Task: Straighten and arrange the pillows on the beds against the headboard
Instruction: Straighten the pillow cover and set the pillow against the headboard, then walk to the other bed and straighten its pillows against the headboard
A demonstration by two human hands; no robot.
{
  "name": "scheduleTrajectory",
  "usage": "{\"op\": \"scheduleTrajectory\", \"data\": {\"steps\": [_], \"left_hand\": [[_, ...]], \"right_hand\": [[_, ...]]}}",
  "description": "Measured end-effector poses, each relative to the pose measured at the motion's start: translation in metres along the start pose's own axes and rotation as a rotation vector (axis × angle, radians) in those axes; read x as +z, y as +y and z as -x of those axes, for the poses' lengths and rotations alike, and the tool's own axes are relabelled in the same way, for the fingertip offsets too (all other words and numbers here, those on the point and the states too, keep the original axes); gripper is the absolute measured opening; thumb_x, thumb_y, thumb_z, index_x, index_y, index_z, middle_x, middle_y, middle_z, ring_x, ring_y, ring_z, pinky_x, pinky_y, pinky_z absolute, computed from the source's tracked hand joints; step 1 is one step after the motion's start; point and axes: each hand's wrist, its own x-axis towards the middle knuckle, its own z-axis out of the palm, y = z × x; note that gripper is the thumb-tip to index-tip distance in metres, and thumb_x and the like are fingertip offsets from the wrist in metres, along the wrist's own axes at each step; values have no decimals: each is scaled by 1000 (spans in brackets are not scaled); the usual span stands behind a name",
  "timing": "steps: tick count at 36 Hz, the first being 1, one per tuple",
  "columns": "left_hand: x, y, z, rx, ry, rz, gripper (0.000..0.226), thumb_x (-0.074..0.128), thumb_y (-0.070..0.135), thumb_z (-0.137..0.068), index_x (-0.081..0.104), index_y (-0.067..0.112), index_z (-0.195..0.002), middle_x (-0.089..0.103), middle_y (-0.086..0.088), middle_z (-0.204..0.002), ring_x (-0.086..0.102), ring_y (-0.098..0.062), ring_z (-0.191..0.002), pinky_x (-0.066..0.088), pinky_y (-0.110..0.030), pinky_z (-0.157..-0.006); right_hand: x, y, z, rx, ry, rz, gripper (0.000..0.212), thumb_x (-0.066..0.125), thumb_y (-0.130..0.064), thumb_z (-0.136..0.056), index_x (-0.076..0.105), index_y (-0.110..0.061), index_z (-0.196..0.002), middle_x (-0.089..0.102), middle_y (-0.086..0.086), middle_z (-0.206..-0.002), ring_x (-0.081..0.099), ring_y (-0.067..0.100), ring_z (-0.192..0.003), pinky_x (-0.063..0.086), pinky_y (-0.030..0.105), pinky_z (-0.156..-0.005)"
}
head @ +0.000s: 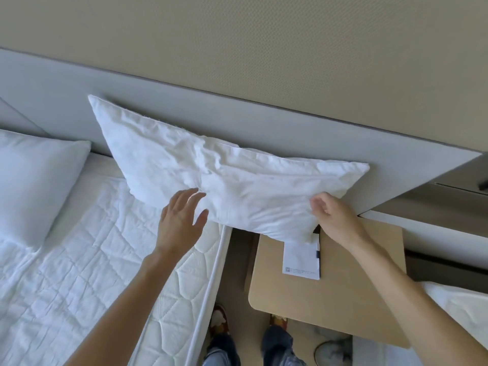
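A crumpled white pillow (224, 175) leans tilted against the grey headboard (290, 133), its right part hanging over the gap beside the bed and over the nightstand. My right hand (334, 215) pinches the pillow's lower right edge. Open, with fingers spread, my left hand (181, 220) hovers at the pillow's lower left edge, just touching or just short of it. A second white pillow (34, 180) lies flat at the head of the bed (92, 273) on the far left.
A wooden nightstand (330, 294) stands right of the bed, with a white notepad (301, 260) and a dark pen on it. Another bed's corner (462, 307) shows at the right edge. My feet are on the floor between bed and nightstand.
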Motion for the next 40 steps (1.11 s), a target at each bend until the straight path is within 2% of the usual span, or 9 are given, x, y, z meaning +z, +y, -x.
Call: {"op": "scheduleTrajectory", "data": {"steps": [5,10,13,17,22,28,31,35,40], "left_hand": [[-38,40,26,126,64,-111,47,46,40,-96,43,29,-142,34,6,-155,27,-20,-145,32,-43,-110],[-79,77,50,181,151,-147,51,48,40,-98,39,26,-146,25,3,-160,18,-19,-149,26,-45,-116],[-100,93,66,192,190,-171,50,47,41,-98,41,25,-146,27,2,-159,17,-20,-149,24,-48,-117],[-123,105,85,175,245,-164,50,47,42,-98,43,23,-145,30,2,-158,18,-20,-149,23,-50,-117],[-138,116,115,161,306,-202,58,48,46,-97,35,25,-149,23,-1,-161,14,-23,-150,19,-53,-118],[-136,122,149,90,323,-210,60,48,48,-95,33,26,-150,19,-2,-162,11,-27,-150,16,-57,-118],[-134,122,164,48,312,-193,61,47,48,-95,32,26,-150,18,-2,-162,11,-27,-151,16,-57,-118],[-125,115,181,30,236,-192,62,38,53,-96,26,29,-152,14,2,-163,10,-25,-151,16,-56,-119],[-126,103,187,22,188,-171,61,37,54,-96,26,32,-152,11,5,-163,9,-21,-151,17,-54,-119]], "right_hand": [[-14,-28,47,-166,205,191,37,44,-42,-99,53,-20,-128,57,-9,-130,61,18,-99,44,31,-86],[-25,-59,92,-325,363,379,40,46,-42,-99,50,-20,-132,52,-4,-140,50,17,-127,42,39,-98],[-31,-72,116,-392,416,457,43,45,-44,-100,50,-18,-134,48,-2,-142,46,18,-131,41,40,-101],[-38,-80,140,-420,439,503,51,44,-47,-100,46,-16,-141,41,1,-150,40,20,-138,37,44,-106],[-43,-88,171,-427,432,556,64,45,-51,-98,32,-19,-151,23,2,-161,25,24,-148,26,51,-115],[-33,-99,206,-423,393,577,63,36,-48,-99,20,-23,-155,7,-1,-165,10,21,-152,18,54,-119],[-23,-101,218,-395,388,570,65,40,-48,-97,23,-25,-155,9,-2,-165,12,21,-152,16,55,-119],[-10,-102,229,-377,374,566,61,40,-53,-95,33,-30,-151,24,-3,-161,25,25,-148,16,57,-118],[3,-106,234,-377,343,560,59,36,-57,-94,36,-36,-149,25,-6,-161,26,24,-148,18,58,-118]]}}
